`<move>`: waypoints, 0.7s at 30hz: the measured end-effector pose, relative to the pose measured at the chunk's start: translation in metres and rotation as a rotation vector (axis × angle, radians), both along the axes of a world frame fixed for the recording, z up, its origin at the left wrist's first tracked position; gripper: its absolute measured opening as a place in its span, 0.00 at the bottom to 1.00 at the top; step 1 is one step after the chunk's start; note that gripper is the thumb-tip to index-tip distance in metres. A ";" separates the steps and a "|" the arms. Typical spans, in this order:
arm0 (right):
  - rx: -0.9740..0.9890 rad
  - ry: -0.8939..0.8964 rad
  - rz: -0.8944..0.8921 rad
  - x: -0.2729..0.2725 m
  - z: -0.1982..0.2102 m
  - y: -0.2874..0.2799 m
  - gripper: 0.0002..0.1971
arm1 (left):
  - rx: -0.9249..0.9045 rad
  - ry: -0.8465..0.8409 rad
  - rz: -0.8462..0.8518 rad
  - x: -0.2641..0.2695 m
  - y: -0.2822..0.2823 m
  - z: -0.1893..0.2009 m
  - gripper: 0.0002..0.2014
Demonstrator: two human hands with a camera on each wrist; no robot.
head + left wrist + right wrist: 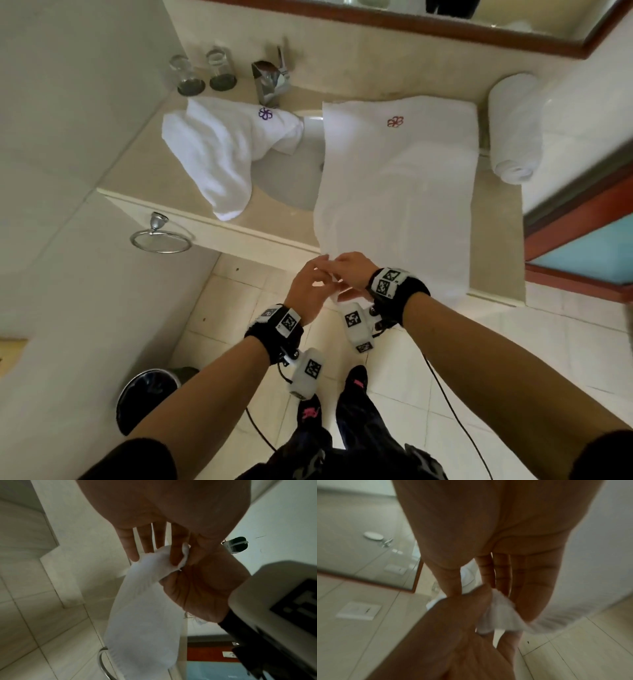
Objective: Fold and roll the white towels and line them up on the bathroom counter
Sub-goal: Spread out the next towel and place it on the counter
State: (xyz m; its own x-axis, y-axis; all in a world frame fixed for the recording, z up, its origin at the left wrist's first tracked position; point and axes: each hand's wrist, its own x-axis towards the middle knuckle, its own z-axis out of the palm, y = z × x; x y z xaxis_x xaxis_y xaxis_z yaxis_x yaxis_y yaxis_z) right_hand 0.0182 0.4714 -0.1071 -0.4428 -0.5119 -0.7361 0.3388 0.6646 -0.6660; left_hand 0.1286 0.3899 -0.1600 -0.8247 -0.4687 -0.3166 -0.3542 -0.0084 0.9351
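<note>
White terry towel with a red flower emblem (397, 178) lies flat across the beige stone counter (137, 171), its near end hanging over the edge. Left hand (308, 287) and right hand (349, 270) both pinch that end's corner between thumb and fingers.

Bathroom fittings and floor items around the sink

Two clear drinking glasses (186, 76) (221, 68) are set side by side at the back left of the desk, just left of a chrome tap (272, 80) that is mounted behind the white basin (291, 178). A wood-framed mirror (445, 24) is fixed on the wall above. A chrome towel ring (161, 236) is hung below the front left edge. A dark-lined round bin (147, 394) is seen on the pale tiled floor (513, 359). A wood-framed door with a blue pane (589, 246) is seen at the right.
</note>
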 end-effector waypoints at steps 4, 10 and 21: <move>-0.116 0.002 -0.120 0.003 0.006 0.023 0.12 | 0.300 0.094 -0.063 -0.011 0.013 0.016 0.06; -0.052 0.086 -0.331 -0.011 0.008 0.047 0.11 | 0.361 -0.074 0.270 -0.061 -0.008 0.022 0.08; 0.034 0.129 -0.427 -0.092 -0.008 0.133 0.12 | -0.934 -0.446 -0.606 -0.178 -0.035 0.008 0.29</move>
State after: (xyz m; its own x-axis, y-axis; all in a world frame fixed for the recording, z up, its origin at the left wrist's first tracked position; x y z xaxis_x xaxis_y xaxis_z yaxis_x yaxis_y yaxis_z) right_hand -0.0738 0.6047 -0.1151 -0.6988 -0.2397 -0.6740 0.5031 0.5051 -0.7013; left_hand -0.0493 0.3544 -0.1519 -0.8948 -0.2427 -0.3747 -0.3604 0.8880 0.2855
